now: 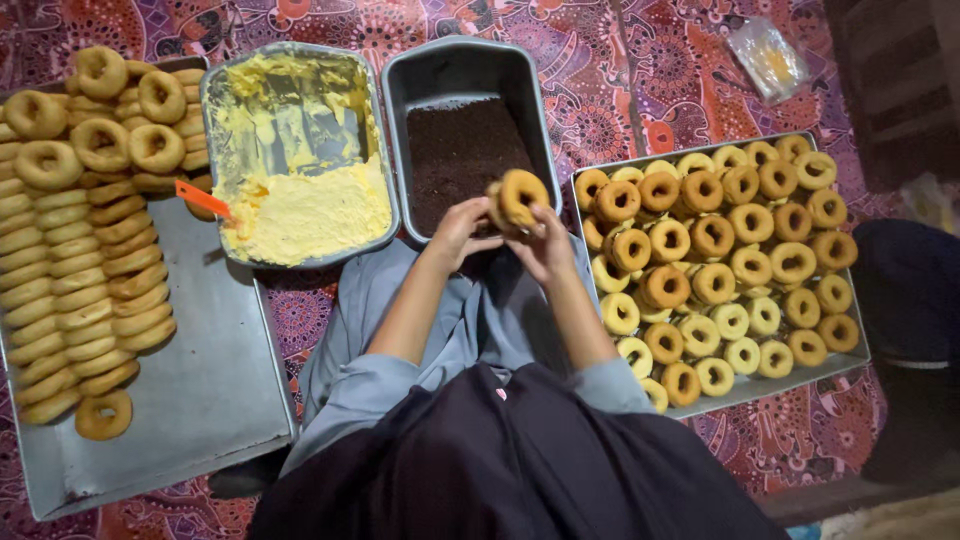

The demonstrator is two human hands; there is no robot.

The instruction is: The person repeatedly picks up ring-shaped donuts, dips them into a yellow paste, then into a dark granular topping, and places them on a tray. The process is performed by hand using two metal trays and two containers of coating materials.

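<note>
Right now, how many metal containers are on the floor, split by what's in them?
Flat trays of doughnuts: 2, left tray and right tray
Deep pan of yellow cream: 1
Deep pan of dark crumbs: 1
Total: 4

Both hands, left and right, hold one doughnut over the crumb pan.

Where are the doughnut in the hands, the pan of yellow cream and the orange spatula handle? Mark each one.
doughnut (522,194), head view, on its browned ring beside the hole.
pan of yellow cream (385,150), head view, on its right metal rim.
orange spatula handle (200,198), head view, on the middle of the handle.
</note>
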